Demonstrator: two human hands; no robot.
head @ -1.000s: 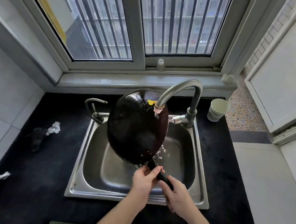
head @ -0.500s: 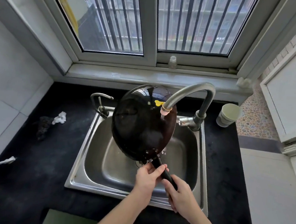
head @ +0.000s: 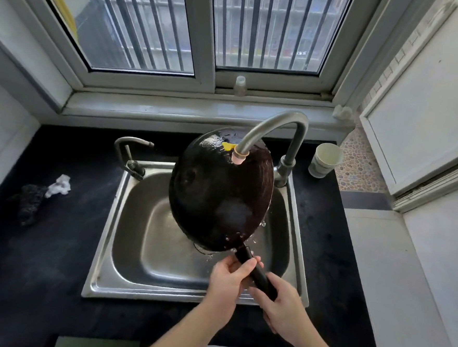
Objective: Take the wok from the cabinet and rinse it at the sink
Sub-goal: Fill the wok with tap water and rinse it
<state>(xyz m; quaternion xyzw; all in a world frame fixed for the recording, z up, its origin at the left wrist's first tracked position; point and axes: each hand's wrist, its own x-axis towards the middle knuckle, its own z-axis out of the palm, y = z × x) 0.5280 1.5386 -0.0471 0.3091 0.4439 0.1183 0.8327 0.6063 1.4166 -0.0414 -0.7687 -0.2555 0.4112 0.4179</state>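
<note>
Black and glossy with wet, the wok [head: 215, 194] hangs tilted over the sink [head: 103, 246], its far rim raised under the tap [head: 274, 125] and its handle [head: 253, 270] sloping down toward the person. Both hands grasp that handle: the left hand [head: 228, 279] wraps it just below the bowl, and the right hand [head: 283, 307] curls round its near end. The fetching from the cabinet looks done and the rinse is under way. A pale blur on the dark metal below the pink nozzle [head: 240, 158] reads as water striking, and drops scatter off the lower rim into the basin. What seems left is to turn the wok so the rest gets washed, tip it out and shut the tap. The wok is a wide, shallow, round bowl with a rough, dull centre and a shiny edge bearing a small yellow tag [head: 229, 146]. The handle is a smooth black bar. The sink is brushed steel with rounded corners, set in a matt black surface [head: 40, 255]. A pale cup [head: 325, 159] stands beside the tap's base.
</note>
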